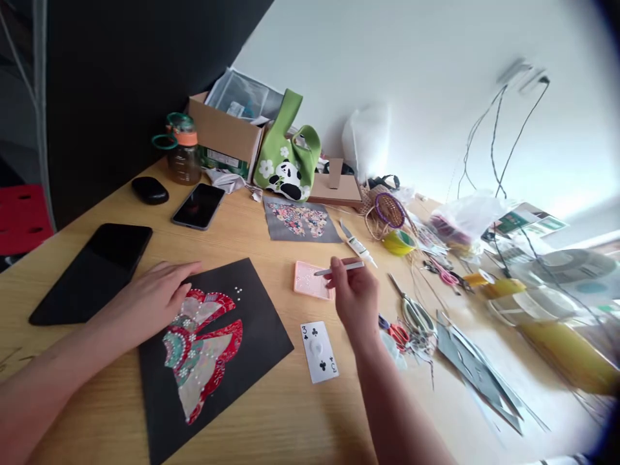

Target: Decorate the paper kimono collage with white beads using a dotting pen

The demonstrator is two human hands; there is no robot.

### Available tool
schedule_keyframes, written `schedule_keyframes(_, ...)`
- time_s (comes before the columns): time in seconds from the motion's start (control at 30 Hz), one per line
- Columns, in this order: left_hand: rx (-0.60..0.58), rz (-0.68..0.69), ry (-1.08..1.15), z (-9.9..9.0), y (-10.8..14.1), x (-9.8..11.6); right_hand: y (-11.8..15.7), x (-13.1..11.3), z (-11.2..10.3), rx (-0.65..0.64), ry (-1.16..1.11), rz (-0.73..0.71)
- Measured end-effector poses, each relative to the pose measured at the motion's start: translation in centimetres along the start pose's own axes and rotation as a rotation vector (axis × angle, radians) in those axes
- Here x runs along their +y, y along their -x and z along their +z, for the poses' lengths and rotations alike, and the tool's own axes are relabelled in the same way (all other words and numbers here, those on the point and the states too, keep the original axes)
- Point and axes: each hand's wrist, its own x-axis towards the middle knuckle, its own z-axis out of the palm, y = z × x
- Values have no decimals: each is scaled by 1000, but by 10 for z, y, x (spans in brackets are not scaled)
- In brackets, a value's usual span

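Observation:
My right hand (pixel 357 294) pinches a slim light-coloured pen-like stick (pixel 345 267), its tip over a small pink tray (pixel 301 290) of tiny white beads. My left hand (pixel 155 290) lies flat with fingers stretched out, at the upper left edge of a black sheet (pixel 256 361). On that sheet is a fan-shaped fabric collage (pixel 208 365) in red, cream and teal, dotted with small beads. A few loose white beads (pixel 237 292) sit on the sheet's upper part. Nearer me than the tray, a three of clubs playing card (pixel 320 368) bears a white blob.
A black tablet (pixel 97 271), a phone (pixel 198 205) and a black mouse (pixel 150 190) lie on the left. Behind stand a bottle (pixel 184 161) and a green panda bag (pixel 285 161). A glue tube (pixel 358 247), scissors (pixel 416 315) and tape rolls are at right.

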Motion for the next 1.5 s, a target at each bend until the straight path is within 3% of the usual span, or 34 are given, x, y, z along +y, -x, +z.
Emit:
schedule_keyframes(0.13, 15, -47, -2, 1, -1, 0, -19, 49, -8, -31, 128, -27)
schedule_keyframes(0.3, -13, -110, -20, -3, -5, 3, -15, 71, 2, -107, 166, -45)
schedule_keyframes(0.53, -48, -172, -32, -7, -6, 10, -10, 78, 7, -171, 194, -65)
schedule_keyframes(1.5, -78, -214, -47, -9, -6, 14, -8, 85, 18, -157, 267, -77)
